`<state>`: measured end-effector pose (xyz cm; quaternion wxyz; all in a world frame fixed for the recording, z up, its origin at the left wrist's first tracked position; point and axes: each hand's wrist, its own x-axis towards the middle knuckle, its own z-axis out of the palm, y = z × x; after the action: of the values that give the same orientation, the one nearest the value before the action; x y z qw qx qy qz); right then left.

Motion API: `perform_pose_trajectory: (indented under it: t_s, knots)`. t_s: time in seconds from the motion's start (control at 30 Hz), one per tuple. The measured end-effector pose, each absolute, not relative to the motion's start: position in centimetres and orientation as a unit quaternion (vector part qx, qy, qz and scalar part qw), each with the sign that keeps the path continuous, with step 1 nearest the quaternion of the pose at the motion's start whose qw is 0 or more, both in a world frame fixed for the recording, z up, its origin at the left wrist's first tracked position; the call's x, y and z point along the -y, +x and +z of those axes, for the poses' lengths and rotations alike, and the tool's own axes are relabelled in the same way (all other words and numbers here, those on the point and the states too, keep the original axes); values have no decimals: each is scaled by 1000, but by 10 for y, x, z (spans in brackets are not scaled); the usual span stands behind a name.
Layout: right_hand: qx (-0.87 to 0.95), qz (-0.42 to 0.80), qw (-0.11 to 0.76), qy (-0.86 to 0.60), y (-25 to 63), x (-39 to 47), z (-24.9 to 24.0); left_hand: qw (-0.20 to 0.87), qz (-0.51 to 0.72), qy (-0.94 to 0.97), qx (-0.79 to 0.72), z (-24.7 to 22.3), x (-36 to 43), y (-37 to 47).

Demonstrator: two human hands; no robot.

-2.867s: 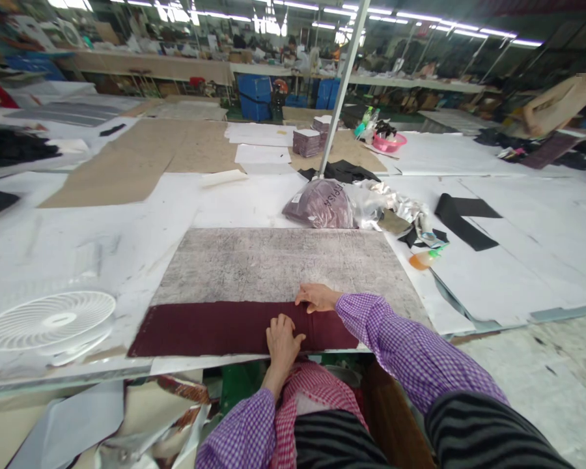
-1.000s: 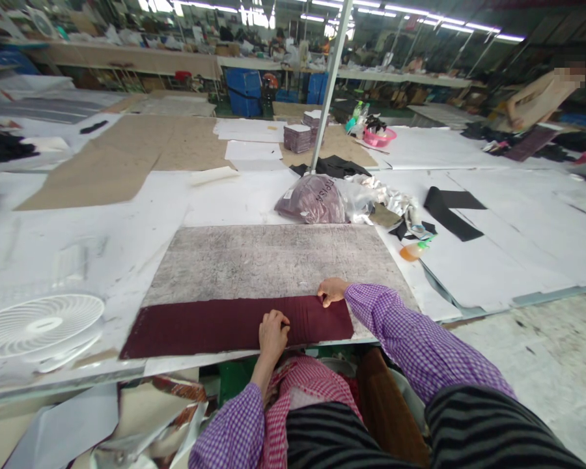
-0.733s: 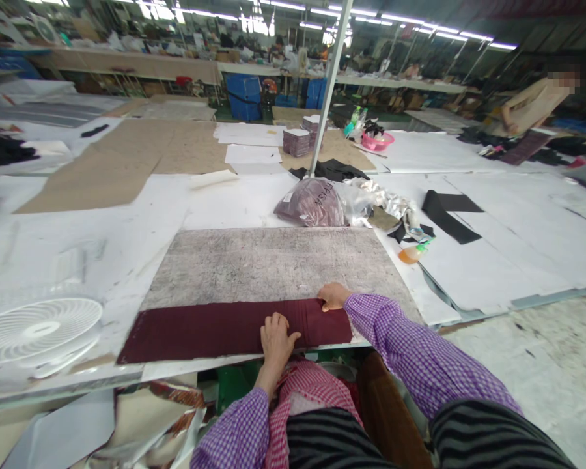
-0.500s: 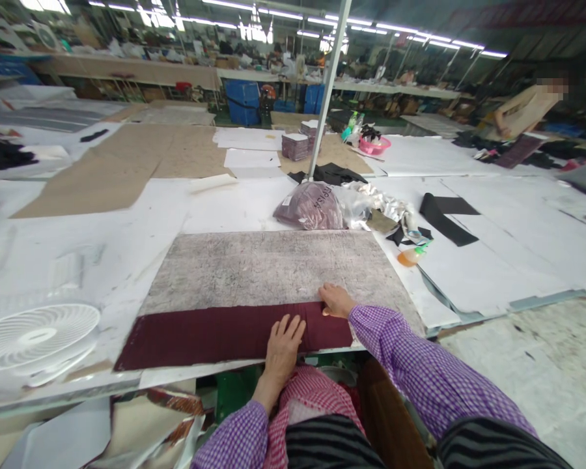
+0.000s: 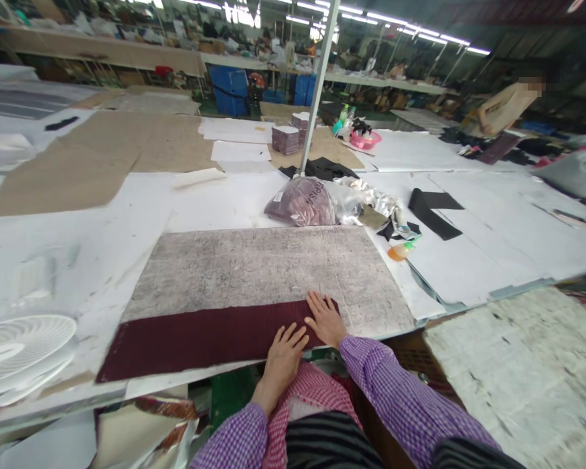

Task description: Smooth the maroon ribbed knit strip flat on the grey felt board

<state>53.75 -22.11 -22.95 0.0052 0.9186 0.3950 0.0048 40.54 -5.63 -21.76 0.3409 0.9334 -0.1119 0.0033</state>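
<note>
A long strip of dark maroon fabric [image 5: 190, 342] lies flat along the table's near edge, over the lower part of a worn grey-pink board [image 5: 244, 264]. My left hand [image 5: 286, 355] rests palm down on the strip near its right part, fingers spread. Just right of it, my right hand [image 5: 326, 319] lies flat over the strip's right end, fingers stretched out and covering part of that end. The two hands are close together, and neither grips anything.
Behind the board sit a plastic bag of maroon material [image 5: 303, 202] and a metal pole [image 5: 317, 91]. An orange-filled bottle [image 5: 400, 251] and black fabric strips [image 5: 434, 212] lie to the right. A white fan [image 5: 22, 352] is at the left. A person [image 5: 508, 111] stands far right.
My right hand has gone from curled fingers at the strip's far right corner to lying flat on it, closer to my left hand. The strip's right end now reaches less far right. The view has shifted slightly.
</note>
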Motion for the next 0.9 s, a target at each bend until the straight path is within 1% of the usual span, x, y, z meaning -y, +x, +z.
perform_pose_trajectory:
  t_s: [0.13, 0.2, 0.3, 0.4, 0.47, 0.53, 0.6, 0.67, 0.77, 0.83, 0.9]
  knots:
    - [-374, 36, 20, 927, 560, 259, -224, 378, -4, 919, 113, -220, 51, 404]
    - [-386, 49, 24, 921, 565, 260, -218, 401, -6, 909, 110, -220, 49, 404]
    - [-438, 51, 25, 897, 556, 236, -219, 443, -8, 893, 83, -214, 43, 403]
    - [-486, 40, 26, 873, 538, 206, -230, 489, 9, 872, 7, -202, 23, 388]
    - [-499, 38, 28, 865, 530, 195, -236, 514, 33, 853, -84, -198, -2, 361]
    - [-515, 41, 27, 856, 528, 191, -240, 526, 61, 822, -210, -202, -34, 317]
    - [-539, 46, 17, 841, 528, 186, -241, 518, 92, 770, -361, -216, -66, 256]
    - [-568, 52, -3, 821, 529, 175, -244, 487, 124, 696, -514, -235, -85, 183]
    - [-600, 67, -39, 796, 526, 146, -250, 407, 146, 556, -710, -260, -81, 77]
    - [-631, 64, -59, 771, 520, 124, -254, 360, 154, 461, -797, -273, -61, 26]
    - [-661, 58, -74, 744, 512, 104, -256, 331, 158, 379, -850, -286, -38, -4]
